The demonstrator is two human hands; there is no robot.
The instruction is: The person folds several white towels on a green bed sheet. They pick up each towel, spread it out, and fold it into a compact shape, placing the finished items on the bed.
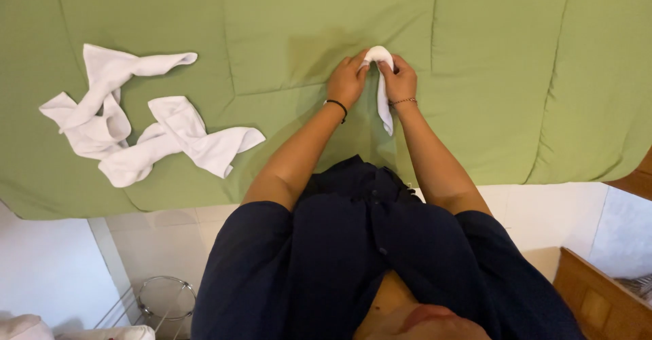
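A green quilted bed (pixel 475 55) fills the view. Loose white socks (pixel 146 133) lie toward its left edge. Near the middle, the left hand (pixel 348 82) and right hand (pixel 399 82) pinch a white sock (pixel 384 102) between them.

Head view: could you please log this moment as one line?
left hand: pinching white sock | right hand: pinching same sock | surface: green quilt | aside: loose white socks
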